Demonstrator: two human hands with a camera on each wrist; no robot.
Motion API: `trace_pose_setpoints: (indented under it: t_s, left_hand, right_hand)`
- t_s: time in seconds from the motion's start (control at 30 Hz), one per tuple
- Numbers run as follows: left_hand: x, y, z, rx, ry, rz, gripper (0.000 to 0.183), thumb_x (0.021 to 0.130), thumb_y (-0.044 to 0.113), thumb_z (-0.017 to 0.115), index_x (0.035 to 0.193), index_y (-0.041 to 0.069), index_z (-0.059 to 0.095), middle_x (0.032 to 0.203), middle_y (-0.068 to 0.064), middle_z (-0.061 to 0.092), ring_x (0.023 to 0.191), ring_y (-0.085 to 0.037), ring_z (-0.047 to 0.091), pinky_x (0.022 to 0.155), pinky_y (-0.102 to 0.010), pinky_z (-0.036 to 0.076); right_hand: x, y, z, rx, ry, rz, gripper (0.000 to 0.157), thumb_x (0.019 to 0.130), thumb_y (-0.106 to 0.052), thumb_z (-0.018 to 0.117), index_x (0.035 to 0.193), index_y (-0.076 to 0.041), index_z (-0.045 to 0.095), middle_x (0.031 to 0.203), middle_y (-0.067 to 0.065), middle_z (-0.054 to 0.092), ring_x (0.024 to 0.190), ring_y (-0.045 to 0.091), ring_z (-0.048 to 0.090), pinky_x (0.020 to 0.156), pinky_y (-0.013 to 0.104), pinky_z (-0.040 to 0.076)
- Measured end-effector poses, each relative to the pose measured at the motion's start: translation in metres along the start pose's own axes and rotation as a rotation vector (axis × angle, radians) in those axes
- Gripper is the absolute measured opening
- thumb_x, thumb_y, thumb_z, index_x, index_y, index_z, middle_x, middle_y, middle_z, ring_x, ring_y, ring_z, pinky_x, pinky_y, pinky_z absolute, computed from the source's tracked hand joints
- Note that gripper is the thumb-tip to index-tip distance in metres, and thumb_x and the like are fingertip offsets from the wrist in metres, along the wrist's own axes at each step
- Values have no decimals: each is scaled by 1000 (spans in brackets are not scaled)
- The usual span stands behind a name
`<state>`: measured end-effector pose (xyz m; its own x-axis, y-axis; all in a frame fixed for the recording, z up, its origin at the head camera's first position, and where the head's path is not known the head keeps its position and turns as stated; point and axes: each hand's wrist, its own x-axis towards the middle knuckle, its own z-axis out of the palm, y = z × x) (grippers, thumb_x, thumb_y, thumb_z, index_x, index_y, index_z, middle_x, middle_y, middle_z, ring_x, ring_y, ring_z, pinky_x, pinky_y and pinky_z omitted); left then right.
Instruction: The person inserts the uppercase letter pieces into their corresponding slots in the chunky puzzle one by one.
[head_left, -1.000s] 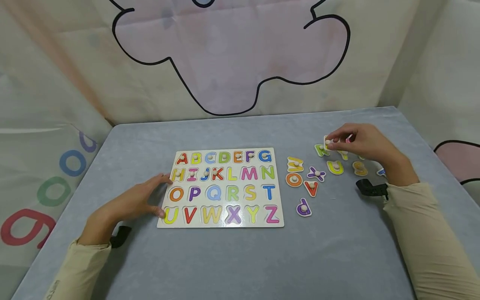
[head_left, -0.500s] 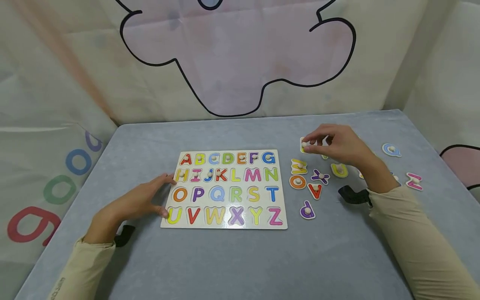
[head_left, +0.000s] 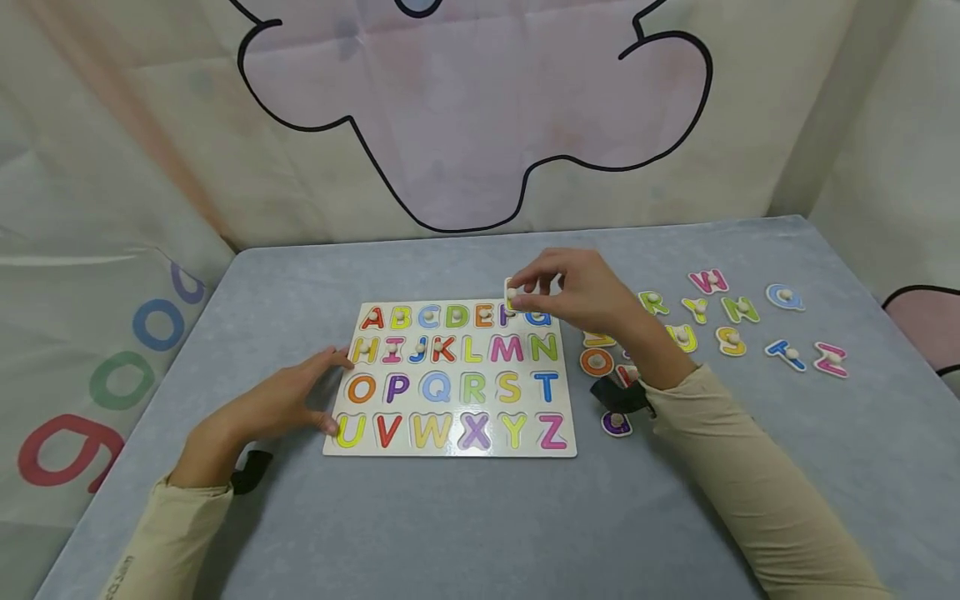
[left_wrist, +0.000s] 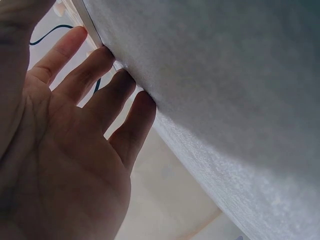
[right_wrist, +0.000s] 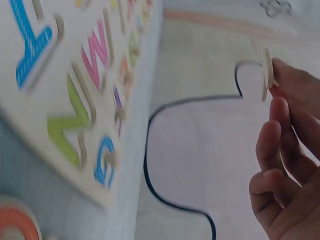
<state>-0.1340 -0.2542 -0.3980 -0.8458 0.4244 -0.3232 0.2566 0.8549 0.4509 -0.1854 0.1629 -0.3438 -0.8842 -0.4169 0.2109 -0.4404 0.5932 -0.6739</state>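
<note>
A white wooden alphabet puzzle board (head_left: 450, 454) lies on the table. Knobbed letters fill its A to G row and H, I, J and K; from L onward bare recesses show. My left hand (head_left: 277, 396) touches the board's left edge, thumb and fingers spread along it; in the left wrist view its fingertips (left_wrist: 145, 100) meet that edge. Above the board's far edge, near F, my right hand (head_left: 581, 292) pinches a thin letter piece (head_left: 507, 298) by its knob. In the right wrist view this letter piece (right_wrist: 267, 75) appears edge-on, so its letter is hidden.
Loose knobbed letters lie right of the board: an orange O (head_left: 597, 362), a yellow U (head_left: 682, 337), a green N (head_left: 741, 310), a blue T (head_left: 786, 355) and several others. My right forearm (head_left: 750, 467) covers part of them. A cloth backdrop (head_left: 450, 108) hangs behind the table.
My right hand has carried the pinched letter piece leftward from the loose letters to over the board's far edge. My left hand has stayed at the board's left edge.
</note>
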Motion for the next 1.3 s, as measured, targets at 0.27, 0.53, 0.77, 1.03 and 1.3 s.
trace_pose_setpoints:
  t_s: [0.27, 0.53, 0.77, 1.03, 1.3]
  left_hand:
    - [0, 3, -1, -8, 0, 0, 87, 66, 38, 89, 136, 14, 44, 159, -20, 32, 136, -41, 43, 109, -61, 39]
    - [0, 3, -1, -8, -7, 5, 86, 67, 39, 88, 136, 13, 45, 160, -21, 29, 141, -44, 37, 111, -63, 35]
    - [0, 3, 0, 1, 1, -4, 88, 65, 40, 89, 136, 14, 45, 160, -23, 29, 143, -46, 33, 113, -65, 31]
    - [0, 1, 0, 6, 5, 23, 88, 66, 41, 88, 137, 13, 45, 159, -22, 31, 142, -45, 36, 111, -64, 34]
    - [1, 1, 0, -4, -3, 13, 90, 65, 42, 88, 138, 15, 43, 160, -23, 29, 143, -47, 34, 111, -66, 33]
  right_hand:
    - [16, -17, 46, 3, -119, 130, 22, 86, -27, 79, 106, -18, 77, 95, -2, 68, 83, 17, 58, 66, 28, 48]
    - [21, -13, 72, 1, -240, 284, 14, 84, -26, 81, 98, -21, 78, 88, -1, 66, 67, 15, 56, 52, 23, 47]
    - [26, -13, 84, -51, -270, 325, 12, 83, -25, 82, 94, -21, 79, 80, -3, 66, 63, 11, 55, 53, 22, 41]
    - [27, -13, 88, -99, -287, 337, 14, 83, -28, 82, 94, -21, 79, 80, -5, 67, 71, 11, 58, 65, 25, 43]
    - [29, -9, 87, -49, -319, 332, 15, 83, -26, 82, 96, -19, 79, 82, -3, 67, 67, 11, 56, 55, 21, 41]
